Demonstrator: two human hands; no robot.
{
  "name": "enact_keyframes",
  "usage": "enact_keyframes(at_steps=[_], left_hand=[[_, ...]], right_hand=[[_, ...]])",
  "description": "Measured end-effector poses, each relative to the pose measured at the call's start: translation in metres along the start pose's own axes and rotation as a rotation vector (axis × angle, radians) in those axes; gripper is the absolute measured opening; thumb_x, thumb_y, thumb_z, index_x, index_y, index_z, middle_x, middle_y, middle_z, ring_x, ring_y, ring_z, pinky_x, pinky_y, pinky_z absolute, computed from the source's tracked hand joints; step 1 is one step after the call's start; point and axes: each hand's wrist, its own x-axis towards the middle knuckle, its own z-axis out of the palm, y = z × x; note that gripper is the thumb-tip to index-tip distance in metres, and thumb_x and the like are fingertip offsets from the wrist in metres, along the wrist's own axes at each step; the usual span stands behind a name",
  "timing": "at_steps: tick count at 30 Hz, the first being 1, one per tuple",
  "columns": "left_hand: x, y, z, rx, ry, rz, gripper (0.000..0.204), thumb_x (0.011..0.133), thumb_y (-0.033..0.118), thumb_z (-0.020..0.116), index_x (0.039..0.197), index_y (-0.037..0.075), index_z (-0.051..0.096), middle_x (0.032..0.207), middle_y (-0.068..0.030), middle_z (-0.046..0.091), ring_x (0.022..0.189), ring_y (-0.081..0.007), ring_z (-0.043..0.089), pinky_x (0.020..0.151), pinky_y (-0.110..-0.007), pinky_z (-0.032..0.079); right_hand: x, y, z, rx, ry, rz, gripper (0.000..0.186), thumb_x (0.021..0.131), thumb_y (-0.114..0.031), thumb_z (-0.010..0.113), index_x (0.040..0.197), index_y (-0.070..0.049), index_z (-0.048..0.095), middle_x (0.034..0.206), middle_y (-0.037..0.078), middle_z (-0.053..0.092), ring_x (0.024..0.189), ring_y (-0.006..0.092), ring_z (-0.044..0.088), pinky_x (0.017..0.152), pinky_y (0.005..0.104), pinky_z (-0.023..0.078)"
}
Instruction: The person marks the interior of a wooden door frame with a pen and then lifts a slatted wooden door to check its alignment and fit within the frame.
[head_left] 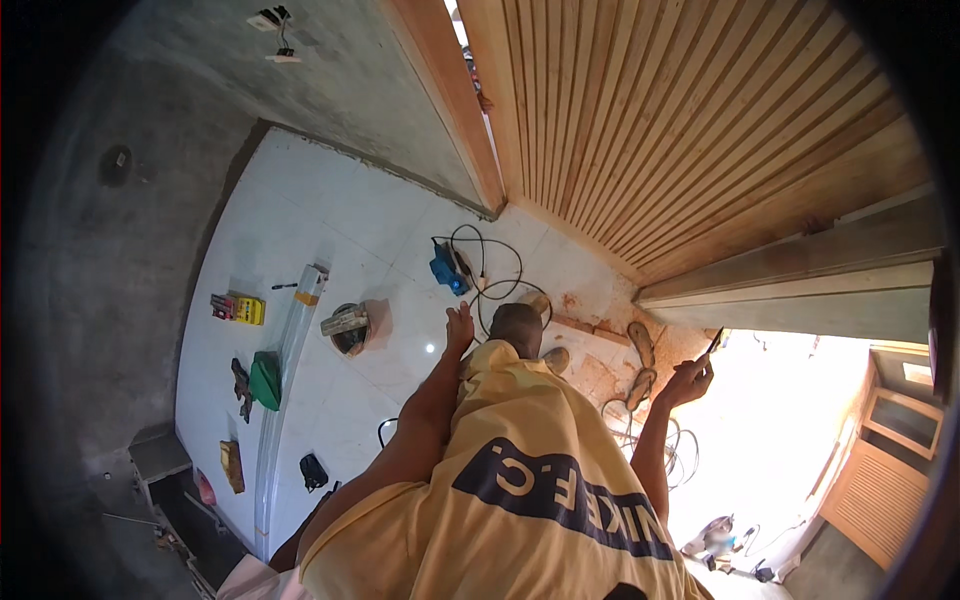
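My left hand (460, 328) hangs over the white tiled floor with its fingers apart and nothing visible in it. Just beyond it a blue corded power tool (448, 270) lies on the tiles, its black cable (518, 262) looped beside it. Out to the right, my right hand (688, 382) is closed on a thin dark tool (715, 342) that points up and away; its exact kind is too small to make out. A slatted wooden door panel (690, 130) stands ahead, beyond both hands.
A bucket (350, 340) and a long wrapped bundle (290, 370) lie left. Further left are a yellow box (248, 310) and a green bag (265, 380). Sandals (641, 345) and loose cable (683, 455) lie right, near a bright opening. A grey wall (110, 290) bounds the left.
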Motion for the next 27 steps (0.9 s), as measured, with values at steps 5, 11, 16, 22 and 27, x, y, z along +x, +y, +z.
enact_keyframes(at_steps=[5, 11, 16, 22, 27], left_hand=[[0.008, -0.018, -0.012, 0.082, 0.044, 0.044, 0.068, 0.097, 0.051, 0.041, 0.124, -0.010, 0.035, 0.097, -0.0227, 0.065, 0.082, -0.0281, 0.065, 0.071, -0.036, 0.053], [0.007, -0.008, -0.008, 0.094, -0.028, 0.008, 0.068, 0.097, 0.052, 0.042, 0.124, -0.010, 0.035, 0.098, -0.0225, 0.064, 0.082, -0.0274, 0.065, 0.071, -0.036, 0.053], [0.007, -0.013, -0.009, 0.080, -0.031, 0.015, 0.067, 0.097, 0.052, 0.041, 0.123, -0.010, 0.036, 0.097, -0.0224, 0.064, 0.080, -0.0266, 0.065, 0.069, -0.036, 0.053], [-0.002, -0.003, -0.010, 0.031, -0.045, 0.022, 0.068, 0.097, 0.052, 0.042, 0.123, -0.011, 0.035, 0.098, -0.0232, 0.064, 0.080, -0.0264, 0.065, 0.068, -0.036, 0.054], [-0.003, 0.000, -0.008, 0.011, -0.055, 0.021, 0.059, 0.098, 0.052, 0.039, 0.106, -0.006, 0.039, 0.100, -0.0280, 0.062, 0.092, -0.0403, 0.063, 0.082, -0.047, 0.047]], right_hand=[[-0.005, 0.001, 0.000, 0.030, -0.025, -0.005, 0.038, 0.098, -0.031, 0.054, 0.105, 0.006, 0.055, 0.062, 0.006, 0.050, 0.055, 0.0126, 0.047, 0.050, 0.0262, 0.040], [-0.007, 0.004, -0.005, -0.009, -0.007, 0.035, 0.042, 0.096, -0.035, 0.055, 0.105, 0.006, 0.057, 0.063, 0.008, 0.054, 0.055, 0.0143, 0.050, 0.053, 0.0283, 0.041], [-0.008, 0.011, -0.011, -0.031, -0.007, 0.008, 0.041, 0.097, -0.034, 0.054, 0.103, 0.006, 0.057, 0.063, 0.007, 0.055, 0.055, 0.0143, 0.051, 0.052, 0.0289, 0.041], [-0.008, 0.015, -0.013, 0.020, 0.037, -0.029, 0.032, 0.098, -0.028, 0.057, 0.098, 0.004, 0.058, 0.056, 0.005, 0.053, 0.048, 0.0100, 0.046, 0.046, 0.0255, 0.039], [-0.009, 0.014, -0.017, -0.033, 0.034, 0.022, 0.038, 0.097, -0.031, 0.054, 0.101, 0.006, 0.058, 0.062, 0.008, 0.056, 0.053, 0.0129, 0.051, 0.048, 0.0269, 0.040]])
